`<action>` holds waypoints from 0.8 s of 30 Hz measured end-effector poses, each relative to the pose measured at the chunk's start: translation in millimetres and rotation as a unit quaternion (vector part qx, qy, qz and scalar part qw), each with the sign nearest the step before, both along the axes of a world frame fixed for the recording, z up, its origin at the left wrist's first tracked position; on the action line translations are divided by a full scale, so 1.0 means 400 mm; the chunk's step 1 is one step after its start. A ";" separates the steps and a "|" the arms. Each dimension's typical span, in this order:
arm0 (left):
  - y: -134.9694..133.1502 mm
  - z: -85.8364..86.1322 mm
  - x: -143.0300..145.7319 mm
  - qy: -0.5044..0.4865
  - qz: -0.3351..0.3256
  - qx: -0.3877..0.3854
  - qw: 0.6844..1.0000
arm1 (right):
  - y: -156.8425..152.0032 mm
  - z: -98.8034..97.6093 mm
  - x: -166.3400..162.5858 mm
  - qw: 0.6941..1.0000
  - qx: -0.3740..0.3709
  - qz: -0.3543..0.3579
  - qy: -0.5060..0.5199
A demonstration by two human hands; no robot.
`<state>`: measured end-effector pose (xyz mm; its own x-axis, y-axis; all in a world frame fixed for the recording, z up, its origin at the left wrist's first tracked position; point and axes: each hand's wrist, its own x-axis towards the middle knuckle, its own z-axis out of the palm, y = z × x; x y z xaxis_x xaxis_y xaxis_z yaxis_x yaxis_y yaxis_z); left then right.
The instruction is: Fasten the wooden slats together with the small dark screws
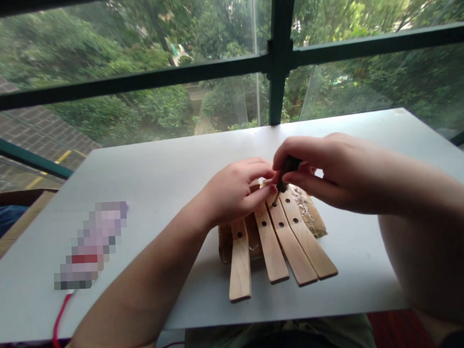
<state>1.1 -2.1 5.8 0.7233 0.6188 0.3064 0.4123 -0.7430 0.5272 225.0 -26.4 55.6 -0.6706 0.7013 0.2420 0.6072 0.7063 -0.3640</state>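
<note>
The right hand [324, 175] pinches a small dark tool [287, 169] over fanned wooden slats [289, 243]. The left hand [236, 192] grips their far ends on the white table [158, 167]

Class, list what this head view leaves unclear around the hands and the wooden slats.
Head view:
- The tool: mostly covered by the right hand; type unclear.
- Top ends of the slats: hidden under the left hand.
- The packet beneath them: contents too small.
- The item at left: blurred.
- The red cord: drops past the table edge, end unseen.
</note>
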 end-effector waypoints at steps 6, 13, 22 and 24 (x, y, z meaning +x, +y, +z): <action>0.000 0.003 0.001 -0.007 0.003 -0.015 1.000 | 0.002 0.000 -0.005 1.000 0.001 0.027 0.012; -0.001 0.005 0.000 -0.005 0.001 -0.017 1.000 | 0.008 -0.004 -0.010 1.000 0.013 0.020 0.020; 0.000 0.009 0.004 0.006 0.004 -0.017 1.000 | 0.012 -0.004 -0.013 0.999 0.015 0.014 0.024; -0.001 0.009 0.004 0.006 0.004 -0.018 1.000 | 0.010 -0.004 -0.014 1.000 0.016 0.000 0.022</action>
